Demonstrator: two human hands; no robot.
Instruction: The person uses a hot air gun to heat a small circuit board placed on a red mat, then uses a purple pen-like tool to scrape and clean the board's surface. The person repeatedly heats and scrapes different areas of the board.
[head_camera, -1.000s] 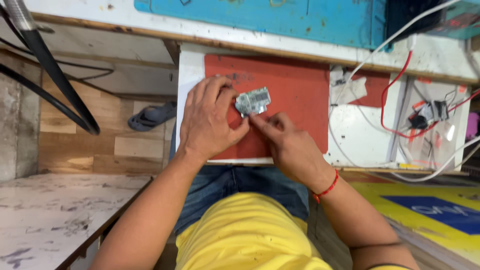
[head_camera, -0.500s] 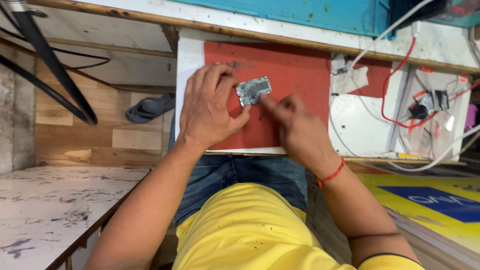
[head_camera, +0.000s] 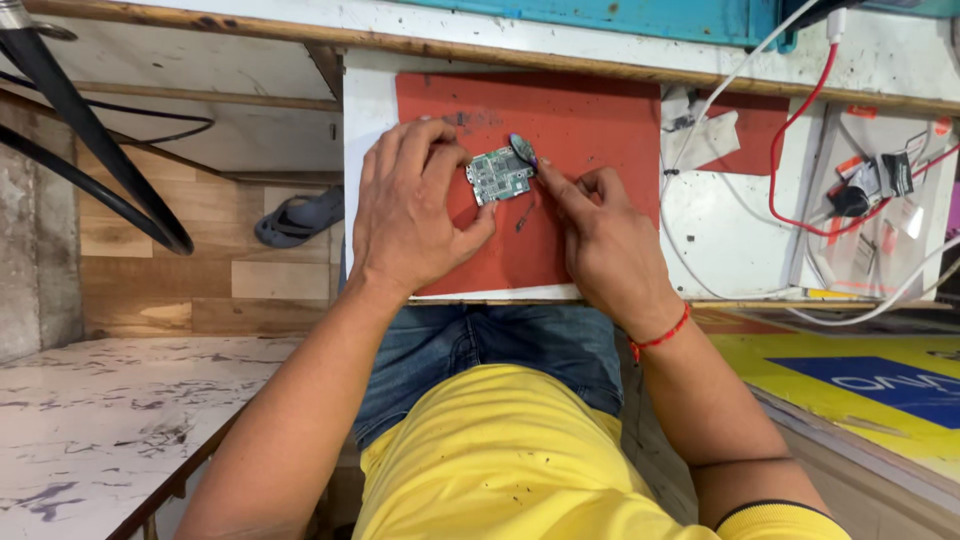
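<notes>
Left hand (head_camera: 405, 215) pins small green circuit board (head_camera: 499, 175) on red mat (head_camera: 590, 130), grip clamped at its edge. Right hand (head_camera: 600, 235) pinches grey pick (head_camera: 521, 150) against board corner. Prying step, likely; next calls for light leverage.

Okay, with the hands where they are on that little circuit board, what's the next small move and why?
Probably keep the left hand pinning the green circuit board to the red mat, then lever gently with the small flat tool in the right hand: its tip sits at the board's upper right corner.

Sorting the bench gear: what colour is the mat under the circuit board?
Red, seen from the head camera: the mat.
</notes>
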